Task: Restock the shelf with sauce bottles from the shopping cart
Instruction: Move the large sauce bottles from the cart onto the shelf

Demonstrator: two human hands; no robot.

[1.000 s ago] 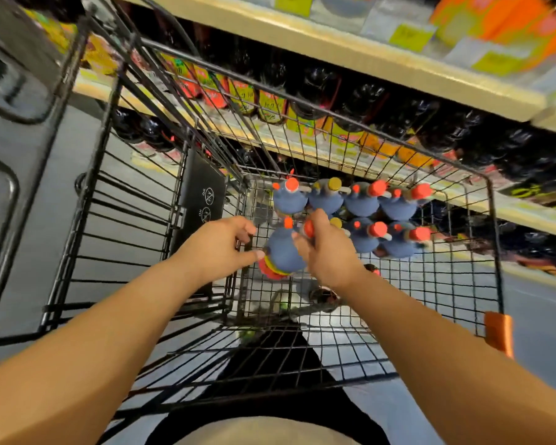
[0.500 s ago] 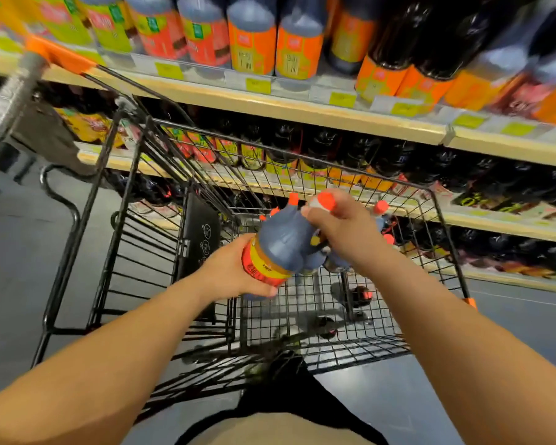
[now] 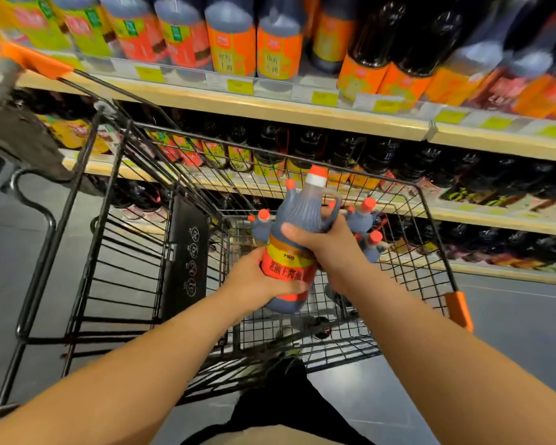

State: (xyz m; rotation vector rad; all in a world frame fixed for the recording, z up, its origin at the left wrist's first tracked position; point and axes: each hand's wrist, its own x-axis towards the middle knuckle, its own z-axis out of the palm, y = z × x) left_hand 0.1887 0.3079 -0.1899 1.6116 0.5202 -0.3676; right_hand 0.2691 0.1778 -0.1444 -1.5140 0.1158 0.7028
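Here, you hold one bottle (image 3: 297, 239) in both hands above the cart (image 3: 187, 252).
Your left hand (image 3: 257, 281) cups its base, fingers curled across the red label. Your right hand (image 3: 328, 242) clamps its shoulder, thumb over the front, fingers wrapped behind by the handle. The bottle stands nearly upright, cap up, over the cart's far end, below the shelf (image 3: 270, 107) edge. Other bottles (image 3: 363, 218) sit in the cart's far right corner.
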